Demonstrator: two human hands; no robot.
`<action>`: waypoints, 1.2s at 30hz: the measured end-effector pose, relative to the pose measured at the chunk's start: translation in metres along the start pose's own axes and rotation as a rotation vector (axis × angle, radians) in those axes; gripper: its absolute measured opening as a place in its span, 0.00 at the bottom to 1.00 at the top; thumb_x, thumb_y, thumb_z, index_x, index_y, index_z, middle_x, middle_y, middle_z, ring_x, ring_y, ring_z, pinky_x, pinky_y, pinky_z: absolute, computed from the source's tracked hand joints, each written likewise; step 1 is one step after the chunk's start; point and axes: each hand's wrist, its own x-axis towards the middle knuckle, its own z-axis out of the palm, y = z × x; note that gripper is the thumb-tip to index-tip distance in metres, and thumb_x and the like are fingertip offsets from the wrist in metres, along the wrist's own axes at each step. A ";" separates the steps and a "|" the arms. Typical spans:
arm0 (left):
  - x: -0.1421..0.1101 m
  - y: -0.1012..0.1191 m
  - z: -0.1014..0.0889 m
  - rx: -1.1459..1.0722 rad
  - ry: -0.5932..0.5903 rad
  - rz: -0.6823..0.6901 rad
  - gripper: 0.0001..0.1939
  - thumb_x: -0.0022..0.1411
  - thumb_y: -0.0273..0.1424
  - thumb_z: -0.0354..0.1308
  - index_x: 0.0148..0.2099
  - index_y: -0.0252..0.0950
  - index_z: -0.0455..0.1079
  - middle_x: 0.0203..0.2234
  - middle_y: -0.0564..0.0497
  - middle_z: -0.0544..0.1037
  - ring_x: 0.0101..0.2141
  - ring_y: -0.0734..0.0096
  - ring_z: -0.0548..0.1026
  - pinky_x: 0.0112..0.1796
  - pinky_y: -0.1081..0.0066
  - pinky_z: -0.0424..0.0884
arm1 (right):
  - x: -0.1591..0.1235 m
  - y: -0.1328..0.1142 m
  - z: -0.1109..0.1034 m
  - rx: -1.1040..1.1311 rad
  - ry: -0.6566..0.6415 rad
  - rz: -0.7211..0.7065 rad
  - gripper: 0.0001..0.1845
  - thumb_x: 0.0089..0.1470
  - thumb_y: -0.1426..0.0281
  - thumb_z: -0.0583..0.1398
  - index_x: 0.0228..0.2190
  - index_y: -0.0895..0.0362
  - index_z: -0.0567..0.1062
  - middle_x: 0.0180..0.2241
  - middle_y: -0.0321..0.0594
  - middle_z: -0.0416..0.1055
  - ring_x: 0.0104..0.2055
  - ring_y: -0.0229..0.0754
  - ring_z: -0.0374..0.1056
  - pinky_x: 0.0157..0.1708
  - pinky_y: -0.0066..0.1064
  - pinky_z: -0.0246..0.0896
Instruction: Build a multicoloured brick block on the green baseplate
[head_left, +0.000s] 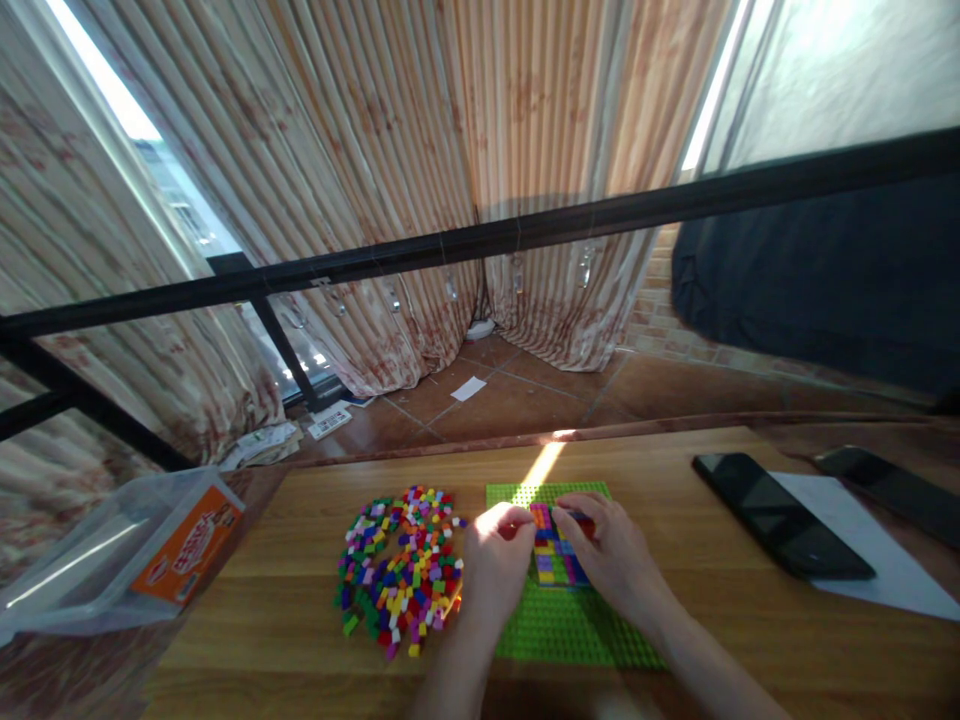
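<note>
A green studded baseplate (555,635) lies on the wooden table, with a flat patch of colourful toy bricks (553,562) built on its middle. My left hand (496,560) is at the patch's left edge, thumb and fingers pinched together; whatever might be between them is too small to make out. Over the patch's right side, my right hand (616,550) has its fingers curled down at the bricks and partly covers them. I cannot see what its fingertips grip, if anything. A heap of loose small bricks (409,575) in many colours spreads left of my left hand.
At the table's left stands a clear plastic box (97,560) with an orange label. To the right, a black phone (780,515) rests partly on white paper (892,560), with another dark device (892,485) beyond. A black rail (420,258) crosses before the curtains (375,120).
</note>
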 end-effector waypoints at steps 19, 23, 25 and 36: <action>-0.001 -0.007 0.007 -0.430 -0.044 -0.249 0.03 0.44 0.26 0.55 0.26 0.34 0.69 0.17 0.58 0.64 0.22 0.79 0.61 0.25 0.77 0.57 | -0.003 -0.008 0.005 0.032 0.019 -0.120 0.11 0.55 0.64 0.57 0.36 0.48 0.79 0.41 0.41 0.74 0.44 0.47 0.67 0.44 0.40 0.61; -0.001 -0.009 0.006 -0.365 -0.030 -0.235 0.02 0.45 0.26 0.54 0.26 0.34 0.67 0.17 0.59 0.64 0.22 0.78 0.60 0.24 0.77 0.56 | -0.005 -0.010 0.008 -0.007 0.031 -0.172 0.10 0.55 0.65 0.58 0.34 0.46 0.80 0.43 0.40 0.73 0.46 0.49 0.66 0.46 0.42 0.60; 0.000 -0.009 0.006 -0.349 -0.028 -0.227 0.01 0.45 0.26 0.54 0.25 0.34 0.66 0.17 0.59 0.64 0.22 0.78 0.61 0.24 0.77 0.56 | -0.005 -0.011 0.008 -0.019 0.029 -0.181 0.10 0.55 0.66 0.57 0.34 0.46 0.80 0.43 0.41 0.73 0.46 0.49 0.66 0.46 0.43 0.59; -0.002 -0.012 0.011 -0.394 0.039 -0.246 0.02 0.44 0.26 0.56 0.26 0.34 0.67 0.17 0.59 0.64 0.21 0.79 0.60 0.24 0.78 0.58 | -0.002 -0.012 0.009 0.069 0.012 -0.153 0.09 0.54 0.69 0.58 0.31 0.49 0.80 0.42 0.40 0.74 0.45 0.47 0.66 0.46 0.42 0.61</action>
